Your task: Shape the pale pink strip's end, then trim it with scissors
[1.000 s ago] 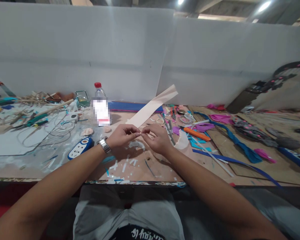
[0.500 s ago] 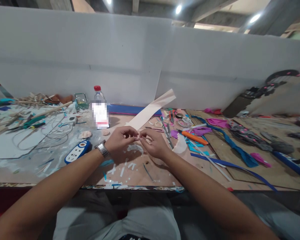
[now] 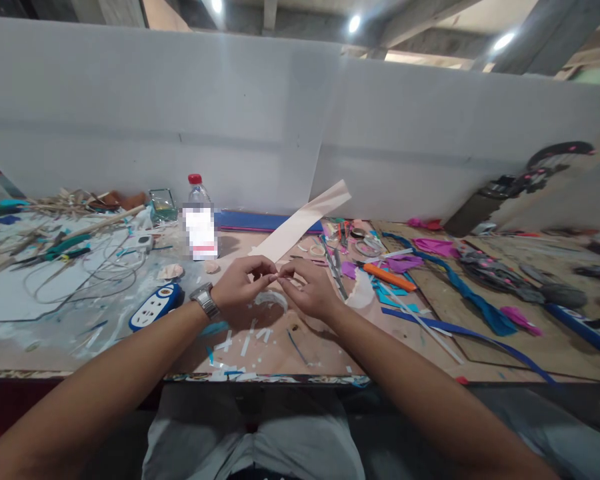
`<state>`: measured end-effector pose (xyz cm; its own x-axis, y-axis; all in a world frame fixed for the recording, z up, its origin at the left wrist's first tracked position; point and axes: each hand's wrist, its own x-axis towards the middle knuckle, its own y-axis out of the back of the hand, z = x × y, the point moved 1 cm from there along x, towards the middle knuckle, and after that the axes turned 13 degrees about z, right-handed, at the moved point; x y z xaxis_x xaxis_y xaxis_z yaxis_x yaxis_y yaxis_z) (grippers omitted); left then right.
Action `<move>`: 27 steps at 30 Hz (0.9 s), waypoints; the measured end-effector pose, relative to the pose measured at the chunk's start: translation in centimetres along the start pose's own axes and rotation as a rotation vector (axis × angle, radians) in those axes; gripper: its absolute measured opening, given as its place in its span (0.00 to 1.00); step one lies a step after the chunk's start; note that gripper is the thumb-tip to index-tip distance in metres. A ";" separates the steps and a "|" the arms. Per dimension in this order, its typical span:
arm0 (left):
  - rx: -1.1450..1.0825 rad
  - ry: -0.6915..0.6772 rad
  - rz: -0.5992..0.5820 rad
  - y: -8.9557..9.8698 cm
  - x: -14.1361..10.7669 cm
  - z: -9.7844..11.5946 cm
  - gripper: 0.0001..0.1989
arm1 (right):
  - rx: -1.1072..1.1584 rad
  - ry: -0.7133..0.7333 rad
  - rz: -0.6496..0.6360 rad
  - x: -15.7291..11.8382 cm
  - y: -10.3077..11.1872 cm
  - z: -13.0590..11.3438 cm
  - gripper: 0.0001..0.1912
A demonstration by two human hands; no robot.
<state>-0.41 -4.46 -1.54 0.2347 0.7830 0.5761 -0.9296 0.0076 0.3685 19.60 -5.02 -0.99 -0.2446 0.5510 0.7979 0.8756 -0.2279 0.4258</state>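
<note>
Both hands meet over the middle of the table, fingertips pinched together. My left hand (image 3: pixel 243 280), with a metal watch (image 3: pixel 206 300) at its wrist, has thumb and forefinger closed at the meeting point. Across from it, my right hand (image 3: pixel 307 287) is pinched in the same way. Whatever sits between the fingertips is too small and hidden to make out. A long cream strip (image 3: pixel 305 219) slants up and away just behind the hands; its near end is partly covered by them. Below the hands lies a curved whitish scrap (image 3: pixel 271 300).
A red-capped bottle (image 3: pixel 195 190) and a blue-and-white power strip (image 3: pixel 155 305) stand left. Pliers (image 3: pixel 65 248) and wire lie farther left. At right are an orange utility knife (image 3: pixel 389 276), a blue ribbon (image 3: pixel 473 333) and a white ragged-edged piece (image 3: pixel 363 288). Paper scraps (image 3: pixel 245 341) lie in front.
The fingertips stay together with only a slight shift in the fingers. The whole view has tilted a little; objects on the table keep their places.
</note>
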 end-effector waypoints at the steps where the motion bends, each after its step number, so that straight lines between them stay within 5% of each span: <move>1: -0.005 0.002 -0.006 0.0 0.0 0.0 0.14 | -0.005 0.005 0.007 0.0 0.0 0.0 0.03; 27: 0.043 -0.016 -0.025 0.1 0.2 -0.4 0.13 | -0.052 -0.023 -0.013 0.3 0.2 0.0 0.08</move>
<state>-0.60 -4.05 -1.72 0.2622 0.7730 0.5777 -0.9103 -0.0004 0.4139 19.65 -4.90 -0.63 -0.2462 0.5721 0.7823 0.8495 -0.2612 0.4584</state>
